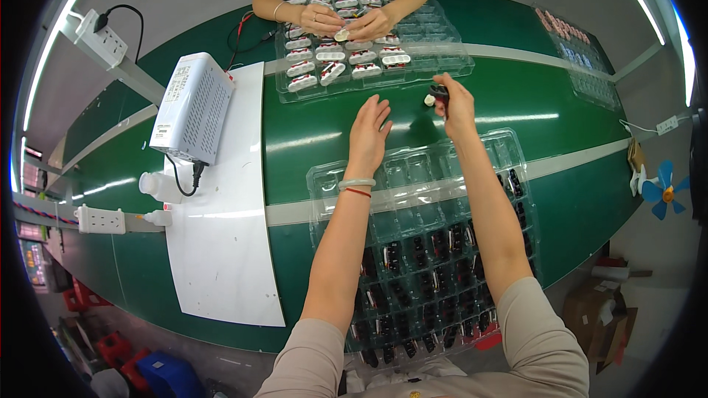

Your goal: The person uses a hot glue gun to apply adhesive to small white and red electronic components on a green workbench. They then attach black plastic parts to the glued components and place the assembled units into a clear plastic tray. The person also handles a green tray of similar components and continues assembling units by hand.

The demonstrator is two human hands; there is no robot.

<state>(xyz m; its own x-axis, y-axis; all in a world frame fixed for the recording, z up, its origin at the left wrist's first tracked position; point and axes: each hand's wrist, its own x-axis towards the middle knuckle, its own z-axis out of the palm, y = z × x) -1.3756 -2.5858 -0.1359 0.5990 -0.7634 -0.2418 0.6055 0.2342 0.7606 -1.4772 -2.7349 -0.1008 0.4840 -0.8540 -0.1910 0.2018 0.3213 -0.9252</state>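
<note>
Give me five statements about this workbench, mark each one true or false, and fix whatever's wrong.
1. The right hand holds a small dark object. True.
2. The left hand grips a white bottle. False: the left hand is open, with nothing visible in it.
3. A white box with vent holes stands to the left of both those hands. True.
4. The fan at the right has red blades. False: the blades are blue.
5. A co-worker's hands are over a clear tray that holds white parts. True.
</note>
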